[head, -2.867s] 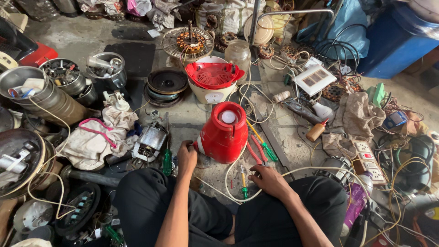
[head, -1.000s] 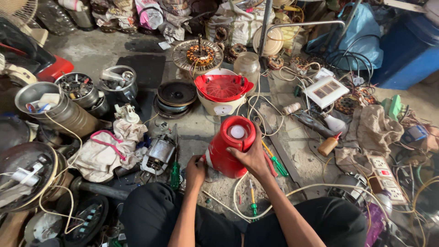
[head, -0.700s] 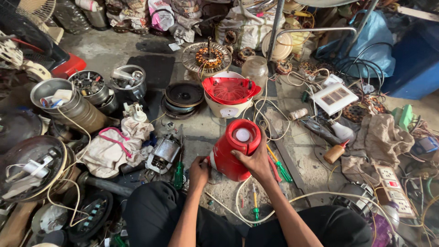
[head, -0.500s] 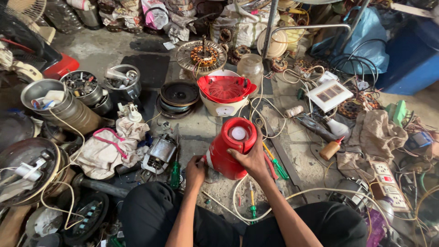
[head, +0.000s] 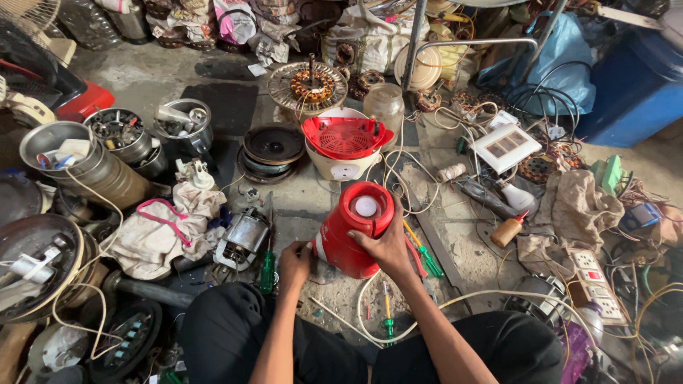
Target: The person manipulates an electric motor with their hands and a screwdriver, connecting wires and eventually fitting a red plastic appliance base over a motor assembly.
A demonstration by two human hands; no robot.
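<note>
Red appliance base (head: 348, 231) was tilted on the concrete floor (head: 313, 199), just in front of the red-topped white housing (head: 345, 146) and beside the grey motor (head: 243, 237). It was clasped near its top by the right hand (head: 388, 245), while the left hand (head: 293, 261) was pressed against its lower side, fingers curled

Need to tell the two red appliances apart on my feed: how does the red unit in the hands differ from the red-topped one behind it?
The red appliance base is red all over, tilted, and gripped by the right hand with the left hand at its foot. The red-topped appliance has a cream body, stands upright and is untouched. Its top is a slotted grille; the held one's top has a white round centre. Both sit on the floor.
</note>
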